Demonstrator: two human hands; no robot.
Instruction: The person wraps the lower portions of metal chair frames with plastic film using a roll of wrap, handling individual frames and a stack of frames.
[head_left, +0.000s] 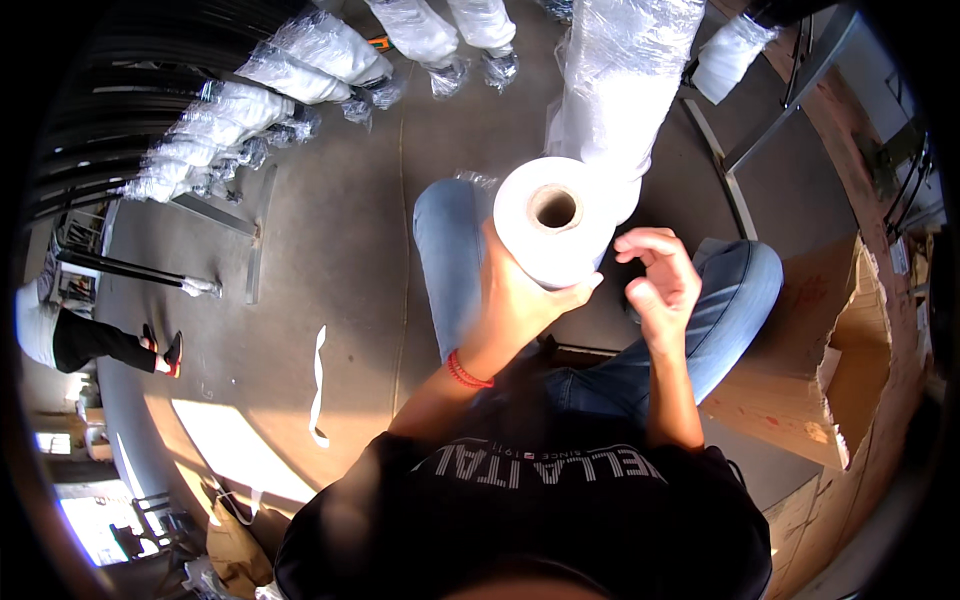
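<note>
My left hand [517, 290] is wrapped round a large roll of white plastic film [520, 240], its cardboard core [555, 207] facing up toward me. Just beyond the roll, a bundle wrapped in clear and white film [625, 90] reaches down from the top of the view, and the roll overlaps its lower end. To the right of the roll is my right hand [662, 285], raised with its fingers curled and apart. Nothing shows in it. Both hands are over my bent, jeans-clad legs [725, 330].
Several film-wrapped bundles [330, 60] hang in a row at the upper left. An opened cardboard box [800, 370] stands by my right knee, near a metal frame [720, 165]. A white strip [319, 385] lies on the grey floor [340, 250]. Another person [90, 335] is at the far left.
</note>
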